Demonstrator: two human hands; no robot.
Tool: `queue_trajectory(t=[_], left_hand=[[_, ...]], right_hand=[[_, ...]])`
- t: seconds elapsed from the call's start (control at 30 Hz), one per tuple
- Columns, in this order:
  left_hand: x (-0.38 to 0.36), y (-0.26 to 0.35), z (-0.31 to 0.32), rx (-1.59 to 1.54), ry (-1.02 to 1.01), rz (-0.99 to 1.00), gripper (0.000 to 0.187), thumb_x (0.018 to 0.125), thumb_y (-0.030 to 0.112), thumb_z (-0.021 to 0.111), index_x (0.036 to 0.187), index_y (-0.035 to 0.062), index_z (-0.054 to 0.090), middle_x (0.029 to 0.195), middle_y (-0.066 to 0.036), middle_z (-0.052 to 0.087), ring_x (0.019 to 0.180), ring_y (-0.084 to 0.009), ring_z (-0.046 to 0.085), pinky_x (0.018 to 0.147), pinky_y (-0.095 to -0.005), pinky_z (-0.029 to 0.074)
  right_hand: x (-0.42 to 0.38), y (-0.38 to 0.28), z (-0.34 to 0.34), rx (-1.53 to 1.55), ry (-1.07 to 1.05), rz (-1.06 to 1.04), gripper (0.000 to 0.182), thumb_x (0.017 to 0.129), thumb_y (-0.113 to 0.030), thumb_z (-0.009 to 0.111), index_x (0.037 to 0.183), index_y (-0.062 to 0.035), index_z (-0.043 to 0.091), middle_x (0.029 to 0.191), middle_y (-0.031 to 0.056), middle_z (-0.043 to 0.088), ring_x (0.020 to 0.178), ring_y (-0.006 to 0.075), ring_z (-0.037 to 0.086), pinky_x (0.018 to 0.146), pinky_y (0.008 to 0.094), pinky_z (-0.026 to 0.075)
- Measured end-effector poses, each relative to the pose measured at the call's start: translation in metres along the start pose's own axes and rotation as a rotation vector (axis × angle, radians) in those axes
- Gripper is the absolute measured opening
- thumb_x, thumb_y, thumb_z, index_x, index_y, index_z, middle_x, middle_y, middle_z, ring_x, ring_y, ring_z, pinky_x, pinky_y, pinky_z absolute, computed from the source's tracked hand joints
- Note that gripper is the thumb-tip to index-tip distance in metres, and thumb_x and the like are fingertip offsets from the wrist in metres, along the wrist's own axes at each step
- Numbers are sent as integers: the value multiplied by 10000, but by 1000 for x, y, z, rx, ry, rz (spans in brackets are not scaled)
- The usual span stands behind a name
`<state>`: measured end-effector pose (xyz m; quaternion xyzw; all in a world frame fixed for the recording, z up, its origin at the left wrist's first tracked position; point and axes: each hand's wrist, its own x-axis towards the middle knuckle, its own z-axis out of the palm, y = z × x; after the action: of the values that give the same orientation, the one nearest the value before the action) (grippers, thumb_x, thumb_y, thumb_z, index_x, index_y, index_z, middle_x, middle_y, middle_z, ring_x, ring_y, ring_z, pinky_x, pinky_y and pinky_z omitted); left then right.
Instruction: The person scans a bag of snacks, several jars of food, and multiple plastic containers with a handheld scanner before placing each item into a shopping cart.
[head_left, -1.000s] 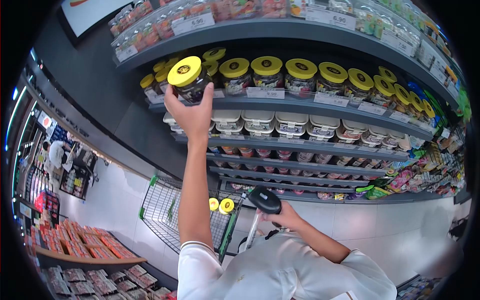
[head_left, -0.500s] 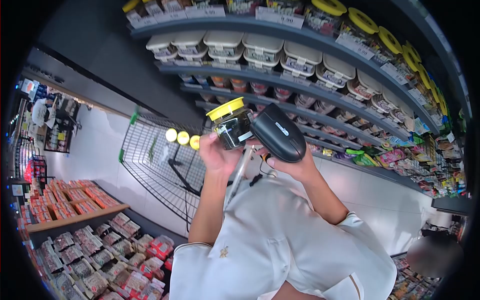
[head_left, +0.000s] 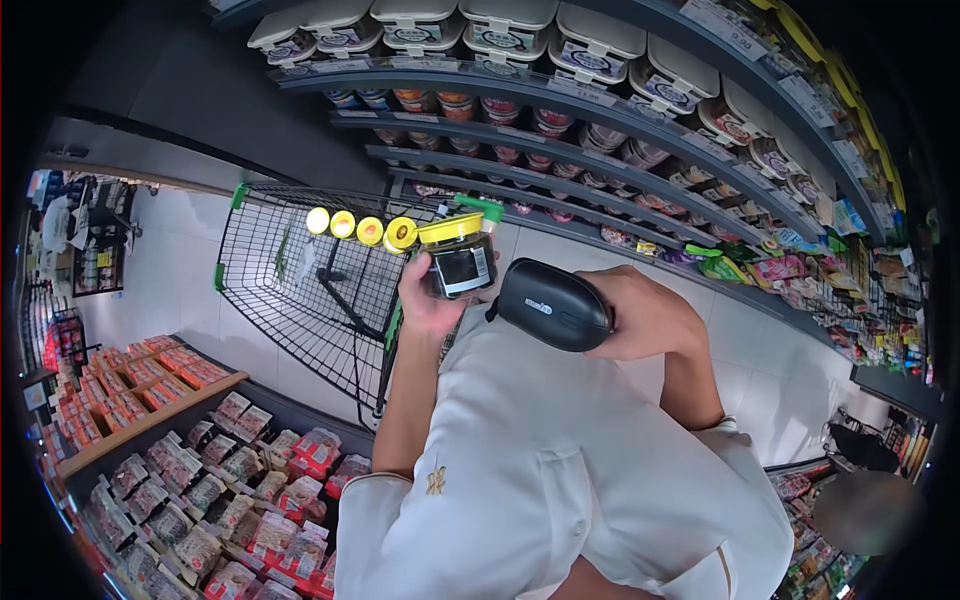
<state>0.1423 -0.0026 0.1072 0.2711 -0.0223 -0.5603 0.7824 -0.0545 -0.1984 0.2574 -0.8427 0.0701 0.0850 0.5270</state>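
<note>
Location: a shop, apparently a supermarket aisle. Evidence: tiered shelving (head_left: 470, 130) bears rows of matching lidded tubs (head_left: 510, 27) and cups (head_left: 500, 108); price labels (head_left: 737, 35) line the shelf edges (head_left: 370, 78), one reading 9.90. A wire shopping cart (head_left: 270, 300) stands on the pale tiled floor (head_left: 165, 250). Opposite the shelving, orange boxes (head_left: 125, 410) and wrapped packs (head_left: 200, 490) lie in ordered displays.

From my remote station I have the left forearm (head_left: 408, 400) reaching forward, its wrist close to straight, and the left hand (head_left: 430, 308) held in a closed grip, thumb (head_left: 417, 272) raised along the near side and the other fingers largely hidden. My right forearm (head_left: 692, 388) extends out on the other side, bent inward at the wrist, so that the right hand (head_left: 648, 312), its back facing up and fingers mostly out of sight, points across toward the left.
</note>
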Motion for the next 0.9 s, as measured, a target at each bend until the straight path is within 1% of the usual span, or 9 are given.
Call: queue_trajectory(t=[0.13, 0.2, 0.4, 0.53, 0.57, 0.67, 0.7, 0.83, 0.9], left_hand=[[8, -15, -18, 40, 26, 111, 845, 824, 366, 731, 1505, 7, 384, 1448, -221, 514, 1275, -355, 561, 1061, -462, 482], [4, -17, -18, 45, 26, 135, 800, 804, 183, 766, 1486, 6, 386, 1426, -178, 532, 1287, -326, 556, 1056, -446, 493], [-4, -26, -10, 99, 72, 197, 857, 709, -49, 797, 1465, 43, 403, 1364, -121, 574, 1250, -272, 583, 1075, -430, 480], [-15, -33, -23, 36, 206, 187, 818, 869, 403, 775, 1491, 48, 380, 1436, -131, 519, 1354, -295, 492, 1138, -490, 410], [-22, -30, -25, 40, -54, 265, 880, 927, 661, 561, 1516, 43, 349, 1505, -138, 455, 1417, -288, 417, 1176, -487, 353], [-26, -12, -21, -70, 63, 63, 903, 939, 708, 437, 1531, 35, 326, 1539, -142, 418, 1434, -276, 394, 1193, -461, 324], [-30, -9, -20, -69, 64, 75, 697, 1053, 505, 440, 1542, 28, 302, 1535, -125, 428, 1433, -260, 398, 1196, -442, 311], [-45, 12, -12, 316, 131, 27, 541, 1044, 145, 439, 1554, 65, 277, 1494, -121, 474, 1387, -268, 463, 1152, -466, 374], [-51, 21, -17, 271, 199, -30, 559, 1024, 132, 483, 1544, 61, 289, 1482, -113, 483, 1355, -263, 498, 1137, -457, 395]], right_hand=[[4, 11, 6, 138, 135, 38, 494, 666, -165, 801, 1100, 23, 658, 906, 187, 712, 830, 287, 708, 783, 359, 537], [13, 21, 27, 389, 409, 43, 439, 746, -102, 819, 1138, 22, 664, 956, 78, 722, 838, 154, 658, 779, 312, 529], [35, 28, 44, 1011, 440, 245, 456, 843, -51, 766, 1263, 20, 602, 1173, 106, 671, 949, 174, 704, 808, 314, 590], [42, 28, 51, 1093, 408, 225, 474, 857, -38, 752, 1294, 25, 579, 1207, 120, 666, 978, 208, 718, 810, 335, 608], [43, 27, 53, 1101, 406, 225, 474, 857, -35, 751, 1294, 27, 579, 1202, 121, 670, 979, 212, 721, 808, 337, 609], [50, 29, 62, 1048, 423, 241, 462, 846, -37, 768, 1274, 19, 603, 1163, 101, 688, 979, 174, 699, 827, 318, 581], [53, 35, 67, 961, 428, 234, 454, 841, -40, 775, 1262, 16, 614, 1145, 91, 694, 979, 160, 686, 835, 311, 567], [67, 40, 81, 757, 433, 232, 422, 829, -57, 800, 1218, 2, 648, 1088, 50, 706, 969, 110, 633, 860, 285, 521], [77, 37, 86, 735, 427, 243, 411, 828, -63, 805, 1206, -1, 654, 1074, 38, 707, 962, 100, 622, 865, 281, 512]])
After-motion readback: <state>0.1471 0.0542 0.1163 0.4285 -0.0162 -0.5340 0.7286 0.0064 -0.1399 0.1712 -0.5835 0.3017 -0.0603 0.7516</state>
